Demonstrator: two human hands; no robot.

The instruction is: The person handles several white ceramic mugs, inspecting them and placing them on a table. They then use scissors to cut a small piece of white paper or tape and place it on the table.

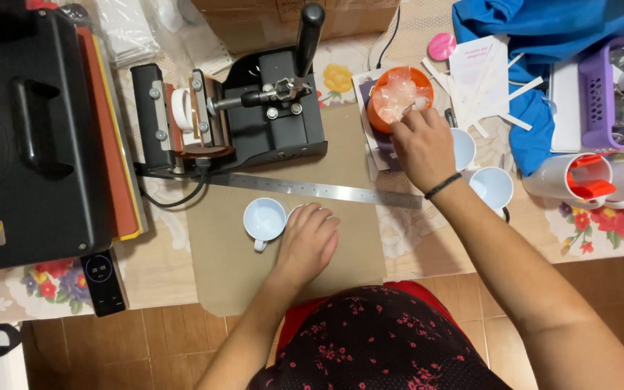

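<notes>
My left hand (308, 242) lies palm down over a white mug (305, 213) on the brown mat (341, 173), near the table's front edge, fingers curled loosely on it. Just to its left stands another mug (264, 219), mouth up. My right hand (422, 148) reaches into the orange bowl (379, 119) of clear wrap near the back; whether it pinches anything, I cannot tell. A steel ruler (312, 189) lies between my hands, before the mug press (254, 115).
</notes>
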